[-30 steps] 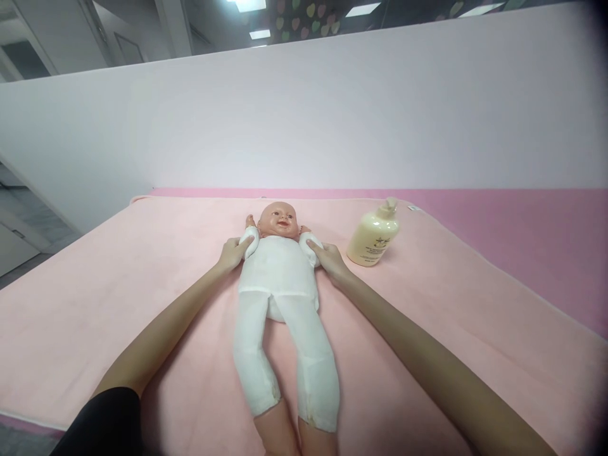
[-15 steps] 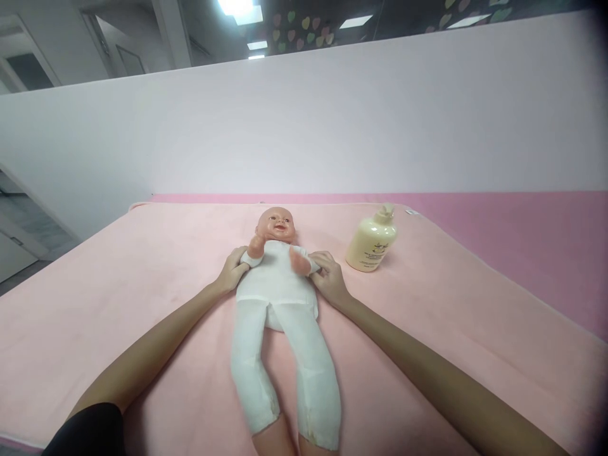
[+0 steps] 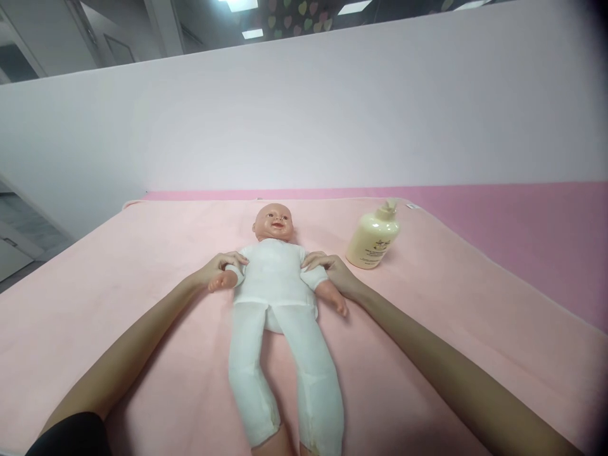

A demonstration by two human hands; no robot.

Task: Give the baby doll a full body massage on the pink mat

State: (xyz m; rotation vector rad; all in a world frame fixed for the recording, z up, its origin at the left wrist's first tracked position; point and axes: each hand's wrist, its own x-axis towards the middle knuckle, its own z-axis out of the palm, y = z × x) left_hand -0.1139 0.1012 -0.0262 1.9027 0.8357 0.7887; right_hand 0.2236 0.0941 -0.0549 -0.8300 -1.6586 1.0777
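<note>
A baby doll (image 3: 273, 275) with a white cloth body lies on its back, head away from me and feet toward me. My left hand (image 3: 219, 266) is closed round the doll's upper arm on the left, its fingers lying over the sleeve near the shoulder. On the other side, my right hand (image 3: 332, 269) grips the doll's other upper arm the same way. Both of the doll's arms are out at its sides, with the plastic forearms pointing down and outward. My thumbs are mostly hidden. A cream-yellow pump bottle (image 3: 373, 237) stands just beyond my right hand.
A light pink blanket (image 3: 451, 304) lies under the doll and the bottle. Darker pink padding (image 3: 532, 247) shows along the back and right. Behind rises a white partition (image 3: 304, 120), with doors and ceiling lights beyond it.
The doll's arms have swung from over its chest down and outward to its sides. My hands have moved with them and now lie over the upper arms.
</note>
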